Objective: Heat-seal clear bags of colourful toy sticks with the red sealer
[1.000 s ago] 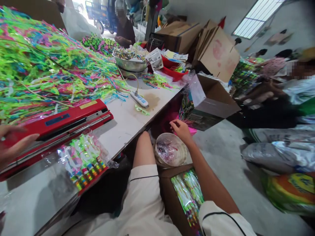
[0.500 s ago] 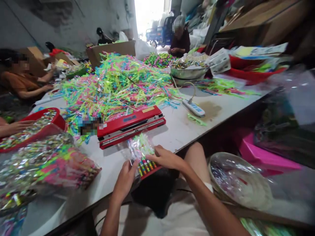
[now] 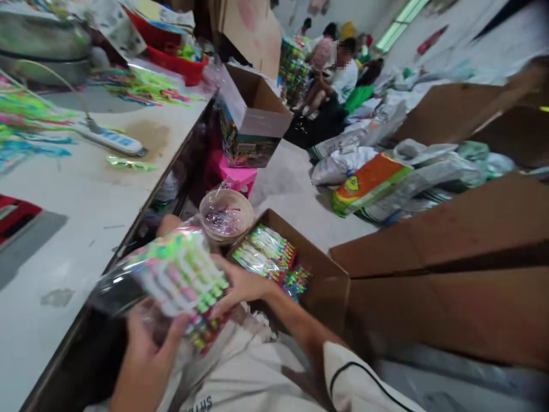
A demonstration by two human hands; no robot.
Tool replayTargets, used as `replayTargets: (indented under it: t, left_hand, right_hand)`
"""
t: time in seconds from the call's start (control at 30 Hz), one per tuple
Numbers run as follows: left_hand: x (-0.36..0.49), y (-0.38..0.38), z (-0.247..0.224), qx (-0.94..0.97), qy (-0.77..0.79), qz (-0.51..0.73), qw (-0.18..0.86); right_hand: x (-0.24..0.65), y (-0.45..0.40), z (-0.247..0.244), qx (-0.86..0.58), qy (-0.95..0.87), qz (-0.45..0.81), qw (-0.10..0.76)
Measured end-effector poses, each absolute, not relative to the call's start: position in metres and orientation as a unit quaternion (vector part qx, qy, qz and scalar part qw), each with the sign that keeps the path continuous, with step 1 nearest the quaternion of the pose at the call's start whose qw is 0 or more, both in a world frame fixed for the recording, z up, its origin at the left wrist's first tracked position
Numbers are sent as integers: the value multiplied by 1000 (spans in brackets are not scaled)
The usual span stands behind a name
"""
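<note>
A clear plastic packet [image 3: 184, 274] of white, green and pink pieces with beaded ends is held over my lap, beside the table edge. At its lower left side, my left hand [image 3: 150, 337] grips it with thumb and fingers. My right hand [image 3: 240, 283] holds the packet's right side. Just past my right hand stands an open cardboard box [image 3: 317, 274] with similar packets [image 3: 270, 249] lying inside. The packet is slightly blurred.
The white table [image 3: 86, 223] on the left bears a power strip [image 3: 111, 139] and a red device [image 3: 17, 216]. Beyond my hands are a round tub [image 3: 226, 214], a pink container [image 3: 235, 176] and an open carton [image 3: 257, 123]. Sacks [image 3: 343, 163] and seated people are farther back.
The view has swung right, bringing the cardboard box of packets into sight. Both hands still hold the packet, now raised off the table's edge and over my lap.
</note>
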State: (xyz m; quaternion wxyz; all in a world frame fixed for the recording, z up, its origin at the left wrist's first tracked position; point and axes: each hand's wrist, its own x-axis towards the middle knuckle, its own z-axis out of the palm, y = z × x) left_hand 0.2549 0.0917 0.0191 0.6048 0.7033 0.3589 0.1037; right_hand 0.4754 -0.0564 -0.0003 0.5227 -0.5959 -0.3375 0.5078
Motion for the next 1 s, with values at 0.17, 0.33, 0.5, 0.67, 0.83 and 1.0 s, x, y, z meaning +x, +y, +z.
replayTargets:
  t: [0.17, 0.33, 0.5, 0.67, 0.83, 1.0]
  left_hand:
    - [311, 41, 38, 765, 43, -112, 633]
    - [310, 37, 14, 794, -40, -150, 587]
    - [297, 54, 1, 786, 14, -146, 600]
    - [291, 64, 5, 776, 64, -130, 614]
    - [289, 65, 10, 766, 78, -140, 623]
    - [296, 94, 18, 778, 94, -151, 602]
  right_hand:
    - [555, -238, 32, -617, -227, 565, 499]
    - [591, -350, 40, -667, -135, 639, 360]
    - [600, -353, 0, -627, -33, 746, 224]
    - [571, -325, -34, -635, -3, 740, 224]
    - [545, -319, -40, -708, -70, 678, 185]
    - [562, -312, -28, -835, -164, 526, 7]
